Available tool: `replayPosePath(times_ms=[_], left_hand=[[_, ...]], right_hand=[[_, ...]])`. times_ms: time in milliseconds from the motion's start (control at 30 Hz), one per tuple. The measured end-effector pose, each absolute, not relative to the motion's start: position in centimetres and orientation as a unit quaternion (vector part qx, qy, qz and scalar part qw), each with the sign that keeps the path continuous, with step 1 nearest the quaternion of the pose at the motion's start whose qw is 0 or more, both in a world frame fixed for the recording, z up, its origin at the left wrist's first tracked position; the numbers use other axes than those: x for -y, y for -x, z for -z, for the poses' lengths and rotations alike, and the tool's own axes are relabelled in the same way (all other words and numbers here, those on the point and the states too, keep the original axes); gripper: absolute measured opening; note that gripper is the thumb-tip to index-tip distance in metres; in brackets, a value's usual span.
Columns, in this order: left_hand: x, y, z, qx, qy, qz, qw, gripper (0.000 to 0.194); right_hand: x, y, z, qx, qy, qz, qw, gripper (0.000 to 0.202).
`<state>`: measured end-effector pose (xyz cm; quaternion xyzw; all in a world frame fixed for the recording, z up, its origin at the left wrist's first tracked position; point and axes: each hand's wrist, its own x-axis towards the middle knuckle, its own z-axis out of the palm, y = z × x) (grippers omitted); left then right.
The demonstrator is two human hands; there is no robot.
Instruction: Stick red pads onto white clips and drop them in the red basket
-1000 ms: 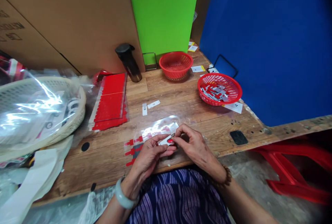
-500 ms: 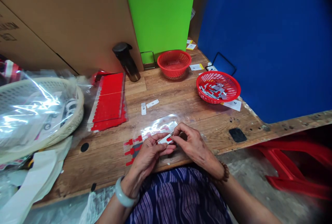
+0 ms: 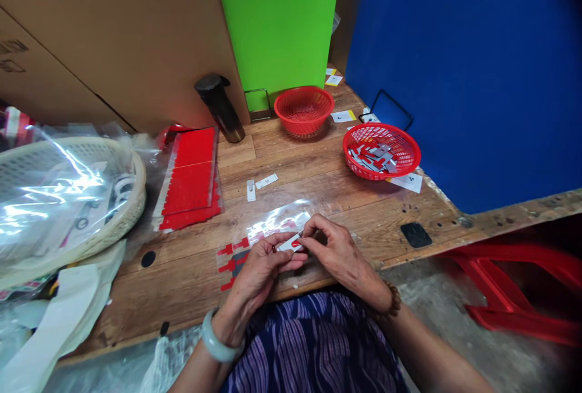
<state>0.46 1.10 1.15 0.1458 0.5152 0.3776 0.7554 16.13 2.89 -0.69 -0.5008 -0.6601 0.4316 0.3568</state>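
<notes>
Between my hands, near the table's front edge, is a small white strip point(image 3: 288, 244) with a red tab-shaped sticker point(image 3: 296, 241) at its right end. My left hand point(image 3: 261, 262) is closed on the strip's left part, thumb on top and fingers beneath. My right hand point(image 3: 334, 250) pinches at the strip's right end, where the red sticker is; its fingertips partly hide that end. Under and beside my left hand lies a clear sheet point(image 3: 279, 218) with several red tab stickers point(image 3: 226, 265). Two small white pieces point(image 3: 266, 181) lie farther back on the table.
A red basket point(image 3: 418, 159) with grey and red pieces stands right, another red basket point(image 3: 318, 93) behind. Red sticker sheets point(image 3: 188, 168), a dark bottle point(image 3: 221, 111) and a cream basket point(image 3: 136, 199) with plastic-wrapped goods are left. Green point(image 3: 282, 23) and blue panels point(image 3: 468, 77) stand behind.
The view has shifted very slightly. Both hands keep the same hold on the white strip, with almost no visible movement.
</notes>
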Motion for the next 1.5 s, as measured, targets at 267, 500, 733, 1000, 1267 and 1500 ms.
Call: replayPosePath(times_ms=[267, 500, 733, 1000, 1267, 1500], left_hand=[[-1.0, -0.4, -1.0, -0.509, -0.153, -0.382, 0.756, 0.037], [-1.0, -0.4, -0.4, -0.510, -0.172, -0.391, 0.746, 0.027], [-0.7, -0.5, 0.3, -0.532, -0.211, -0.414, 0.708, 0.036], [-0.7, -0.2, 0.9, -0.549, -0.250, -0.416, 0.680, 0.034], [-0.8, -0.1, 0.7, -0.530, -0.212, -0.397, 0.718, 0.034], [-1.0, -0.1, 0.4, -0.538, -0.193, -0.388, 0.724, 0.026]], right_hand=[[-2.8, -16.0, 0.5, 0.652, 0.504, -0.441, 0.355, 0.009], [-2.8, -15.8, 0.4, 0.653, 0.500, -0.444, 0.356, 0.009], [-2.6, -15.6, 0.3, 0.652, 0.501, -0.451, 0.347, 0.006], [-1.7, -15.2, -0.2, 0.646, 0.530, -0.419, 0.356, 0.013], [-2.2, -15.4, -0.4, 0.629, 0.530, -0.446, 0.353, 0.013], [-2.4, -15.3, 0.4, 0.674, 0.538, -0.378, 0.336, 0.013]])
